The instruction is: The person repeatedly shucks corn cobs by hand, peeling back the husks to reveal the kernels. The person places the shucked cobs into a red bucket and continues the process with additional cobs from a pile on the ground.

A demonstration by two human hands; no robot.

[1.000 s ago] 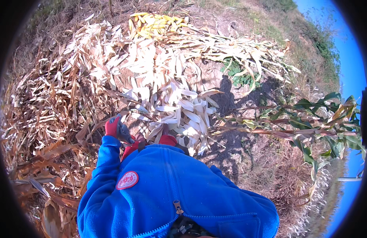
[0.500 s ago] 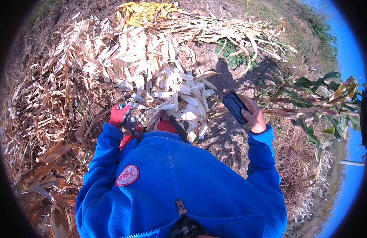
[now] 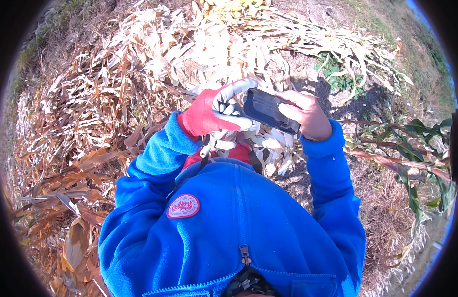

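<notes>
My right hand, bare, grips a flat black phone-like device by its right end, thumb over its upper face. At the device's left end is my left hand, in a red glove with pale grey palm and fingers. Its index finger and thumb are spread in a C shape facing the device. Whether the fingertips touch the device I cannot tell. Below the left hand, near my lap, lies a pale greyish item, partly hidden, its kind unclear.
Dry corn husks cover the ground ahead and to the left. Yellow corn cobs lie at the far edge, beside a row of cut dry stalks. Green-leaved corn stalks stick in from the right.
My left hand has risen from my lap rightward to the device, fingers spreading. My right hand has brought the device slightly left and up. The view has shifted, so the scene sits farther right.
</notes>
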